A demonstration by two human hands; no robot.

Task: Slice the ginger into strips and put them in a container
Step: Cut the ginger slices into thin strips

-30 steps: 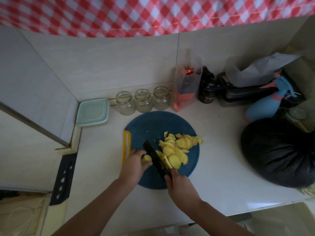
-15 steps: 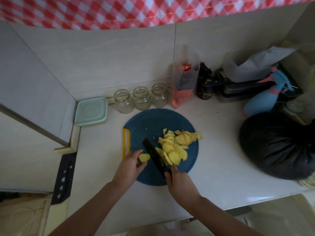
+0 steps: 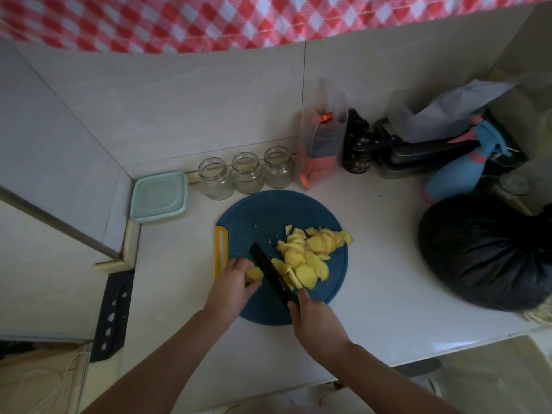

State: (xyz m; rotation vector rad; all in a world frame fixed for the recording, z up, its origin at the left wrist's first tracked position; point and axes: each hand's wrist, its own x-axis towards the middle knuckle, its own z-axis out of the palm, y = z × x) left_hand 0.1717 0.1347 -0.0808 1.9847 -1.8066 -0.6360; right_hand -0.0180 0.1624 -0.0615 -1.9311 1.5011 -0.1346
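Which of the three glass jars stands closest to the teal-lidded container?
The leftmost jar, just beside the teal-lidded container; the middle jar and the right jar stand further along the wall, toward the red-and-clear bag.

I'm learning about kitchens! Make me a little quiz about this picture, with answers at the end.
1. True or false: the three clear glass jars stand in a row behind the round blue cutting board.
2. What does the right hand grip? A) a spoon B) the black knife C) a cup
3. Fill in: the left hand holds the small yellow ginger stub, while the pile of yellow ginger slices lies on the blade's ____ side.

Key: 1 true; 2 B; 3 right.
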